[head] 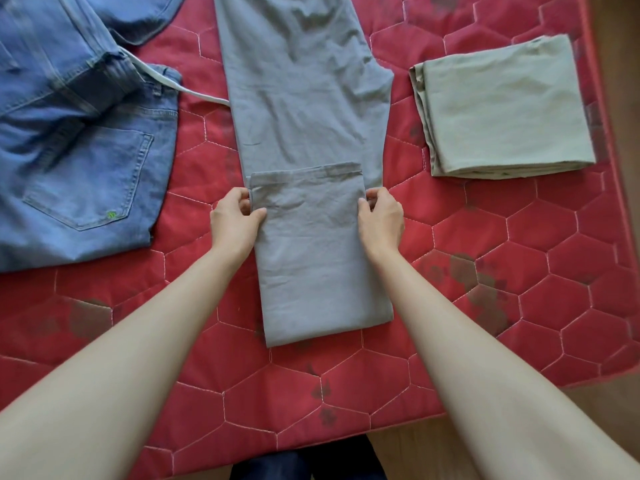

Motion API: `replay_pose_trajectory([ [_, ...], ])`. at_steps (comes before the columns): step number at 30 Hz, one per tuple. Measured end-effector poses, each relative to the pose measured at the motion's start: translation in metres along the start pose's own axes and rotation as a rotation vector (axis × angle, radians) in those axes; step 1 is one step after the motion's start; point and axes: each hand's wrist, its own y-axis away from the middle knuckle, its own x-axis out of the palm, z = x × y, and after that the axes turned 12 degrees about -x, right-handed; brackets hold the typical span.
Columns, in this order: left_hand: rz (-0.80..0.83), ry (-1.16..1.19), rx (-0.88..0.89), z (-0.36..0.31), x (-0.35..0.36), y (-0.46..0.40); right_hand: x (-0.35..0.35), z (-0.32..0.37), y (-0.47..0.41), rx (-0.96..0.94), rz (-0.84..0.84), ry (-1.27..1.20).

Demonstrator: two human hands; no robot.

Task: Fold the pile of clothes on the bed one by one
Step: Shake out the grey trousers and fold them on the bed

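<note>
The grey trousers lie lengthwise down the middle of the bed, long axis running near to far. Their near end is doubled over: the folded panel has its crease at the near edge and its hem lying across the legs further up.

The left hand sits at the left edge of that panel, just below the hem. Its thumb lies on top of the cloth and the fingers curl around the edge, pinching it. The right hand mirrors this at the right edge, thumb on top and fingers curled, also pinching. Whether each pinch takes only the top layer or the layer beneath as well cannot be told.

Both hands stand level with each other, on opposite sides of the long axis, equally near to the cloth. The unfolded length lies straight ahead of the fingers, on the far side.

Judgement: the next fold would go forward along that axis, both hands travelling together.

Far right, a folded pale green garment lies apart from the trousers. Left, blue jeans lie unfolded, a pale strap trailing toward the trousers.
</note>
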Motion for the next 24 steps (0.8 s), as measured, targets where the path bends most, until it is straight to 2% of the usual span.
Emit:
replay_pose_trajectory([
  [7, 0.066, 0.132, 0.054, 0.004, 0.002, -0.009, 0.012, 0.009, -0.014, -0.013, -0.095, -0.095],
  [10, 0.079, 0.109, 0.090, -0.003, 0.005, -0.014, 0.015, 0.009, -0.016, -0.040, -0.171, -0.137],
  [11, 0.036, 0.034, 0.122, -0.004, 0.006, -0.016, 0.016, 0.009, -0.017, -0.045, -0.176, -0.133],
  [13, -0.162, -0.205, 0.224, -0.006, 0.008, -0.018, 0.017, 0.009, -0.017, -0.089, -0.177, -0.051],
  [15, -0.363, -0.390, 0.350, -0.010, 0.010, -0.016, 0.019, 0.010, -0.018, -0.216, -0.198, 0.122],
  [16, -0.401, -0.438, 0.431, -0.012, 0.013, -0.014, 0.021, 0.013, -0.018, -0.310, -0.216, 0.195],
  [18, -0.352, -0.543, 0.595, -0.012, 0.026, -0.011, 0.033, 0.020, -0.019, -0.521, -0.217, 0.281],
  [20, -0.209, -0.719, 0.674, -0.005, 0.041, -0.010, 0.048, 0.022, -0.019, -0.676, -0.064, 0.364],
  [22, -0.120, -0.902, 0.674, 0.009, 0.050, -0.016, 0.059, 0.012, -0.018, -0.722, 0.148, 0.498],
  [24, -0.126, -0.973, 0.707, 0.018, 0.050, -0.029, 0.062, -0.003, -0.020, -0.700, 0.195, 0.539],
])
